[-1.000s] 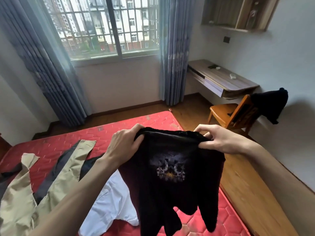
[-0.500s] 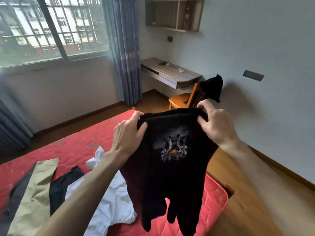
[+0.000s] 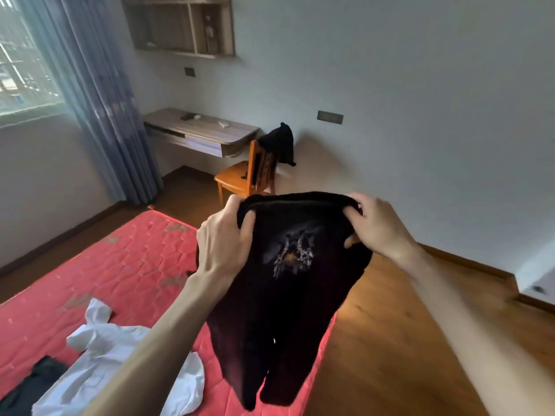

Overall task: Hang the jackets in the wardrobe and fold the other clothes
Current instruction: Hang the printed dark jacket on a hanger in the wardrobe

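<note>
Gripping black garment (image 3: 288,289) (top edge).

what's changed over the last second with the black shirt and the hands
The head camera swung right, away from the window toward the chair and wall. The black shirt was carried right with it, now hanging over the bed's edge. Unchanged: left hand and right hand still grip its top edge.

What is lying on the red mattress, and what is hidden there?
On the red mattress lie a crumpled white shirt and a dark garment at the lower left. The forearms and the held black shirt cover the mattress's near corner, so anything there cannot be seen.
</note>
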Tool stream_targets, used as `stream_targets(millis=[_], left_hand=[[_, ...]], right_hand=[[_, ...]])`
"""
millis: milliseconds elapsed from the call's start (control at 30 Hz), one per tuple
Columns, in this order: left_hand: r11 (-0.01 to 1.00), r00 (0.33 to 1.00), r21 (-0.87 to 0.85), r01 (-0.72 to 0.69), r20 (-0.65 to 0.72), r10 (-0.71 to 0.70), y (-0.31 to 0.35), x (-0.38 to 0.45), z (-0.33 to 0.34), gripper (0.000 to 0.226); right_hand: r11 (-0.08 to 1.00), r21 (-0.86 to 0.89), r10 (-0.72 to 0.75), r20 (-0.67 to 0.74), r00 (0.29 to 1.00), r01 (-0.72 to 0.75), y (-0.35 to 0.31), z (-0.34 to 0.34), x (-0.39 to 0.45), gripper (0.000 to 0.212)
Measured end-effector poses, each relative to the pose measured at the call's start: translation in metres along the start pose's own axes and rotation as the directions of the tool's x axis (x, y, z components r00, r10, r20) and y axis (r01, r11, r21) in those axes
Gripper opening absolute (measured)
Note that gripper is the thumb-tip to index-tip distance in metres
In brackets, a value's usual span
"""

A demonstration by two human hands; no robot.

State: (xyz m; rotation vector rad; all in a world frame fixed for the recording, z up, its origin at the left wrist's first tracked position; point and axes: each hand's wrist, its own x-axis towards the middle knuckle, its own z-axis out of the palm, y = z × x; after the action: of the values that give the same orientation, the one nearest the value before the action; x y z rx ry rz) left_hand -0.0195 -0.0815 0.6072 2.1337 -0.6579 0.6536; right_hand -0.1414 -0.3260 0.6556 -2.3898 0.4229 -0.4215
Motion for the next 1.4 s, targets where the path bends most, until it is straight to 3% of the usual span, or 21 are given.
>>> stream_targets(millis=[200,300,400,500,600,633,767,867,967,1067,1133,1200,1267,1333,1400], left_hand=[[0.953,0.952,-0.279,-0.122,0.24,0.192,0.043,-0.02,0.022,0.035],[0.956,0.935,-0.249,-0.153,0.277,0.221,0.078,-0.036,0.032,0.041],[0.969,0.946,-0.195,-0.152,0.256,0.2,0.117,-0.054,0.037,0.04],[0.936,0.945,-0.331,-0.124,0.249,0.213,0.156,-0.074,0.044,0.032],[0.883,0.938,-0.468,-0.037,0.288,0.193,0.198,-0.098,0.052,0.005],[0.86,0.93,-0.509,-0.017,0.308,0.2,0.213,-0.104,0.054,0.01],[0.783,0.857,-0.618,-0.067,0.366,0.363,0.262,-0.126,0.065,0.018],[0.72,0.759,-0.685,-0.114,0.407,0.508,0.29,-0.14,0.078,0.006],[0.642,0.667,-0.738,-0.21,0.372,0.645,0.321,-0.155,0.094,0.012],[0.58,0.634,-0.774,-0.254,0.32,0.704,0.354,-0.172,0.114,0.031],[0.595,0.646,-0.73,-0.336,0.281,0.71,0.379,-0.181,0.13,0.039],[0.595,0.659,-0.7,-0.395,0.235,0.714,0.406,-0.189,0.143,0.045],[0.53,0.638,-0.754,-0.388,0.195,0.745,0.436,-0.196,0.153,0.047],[0.443,0.596,-0.829,-0.34,0.175,0.784,0.468,-0.201,0.163,0.046],[0.376,0.562,-0.889,-0.263,0.176,0.808,0.497,-0.203,0.173,0.045]], right_hand=[[0.957,0.224,0.19,-0.008,0.982,-0.183,0.04,-0.063,-0.065,0.013],[0.938,0.276,0.24,-0.082,0.967,-0.21,0.055,-0.085,-0.105,0.014],[0.947,0.248,0.257,-0.197,0.946,-0.205,0.062,-0.106,-0.148,0.016],[0.965,0.18,0.242,-0.336,0.91,-0.19,0.062,-0.124,-0.188,0.017],[0.975,0.14,0.215,-0.44,0.872,-0.17,0.06,-0.143,-0.228,0.016],[0.975,0.142,0.22,-0.467,0.856,-0.173,0.061,-0.151,-0.241,0.016],[0.961,0.152,0.275,-0.562,0.78,-0.229,0.071,-0.188,-0.294,0.014],[0.936,0.224,0.352,-0.593,0.724,-0.271,0.086,-0.22,-0.335,0.012],[0.909,0.295,0.414,-0.568,0.711,-0.294,0.102,-0.249,-0.374,0.013],[0.893,0.339,0.441,-0.531,0.724,-0.295,0.118,-0.273,-0.41,0.021],[0.894,0.313,0.445,-0.528,0.723,-0.322,0.127,-0.287,-0.432,0.026],[0.901,0.232,0.432,-0.568,0.701,-0.368,0.137,-0.299,-0.451,0.033],[0.907,0.102,0.361,-0.69,0.628,-0.409,0.146,-0.307,-0.465,0.04],[0.872,-0.103,0.173,-0.85,0.498,-0.479,0.153,-0.312,-0.473,0.063],[0.741,-0.307,-0.082,-0.924,0.373,-0.597,0.159,-0.318,-0.476,0.068]])
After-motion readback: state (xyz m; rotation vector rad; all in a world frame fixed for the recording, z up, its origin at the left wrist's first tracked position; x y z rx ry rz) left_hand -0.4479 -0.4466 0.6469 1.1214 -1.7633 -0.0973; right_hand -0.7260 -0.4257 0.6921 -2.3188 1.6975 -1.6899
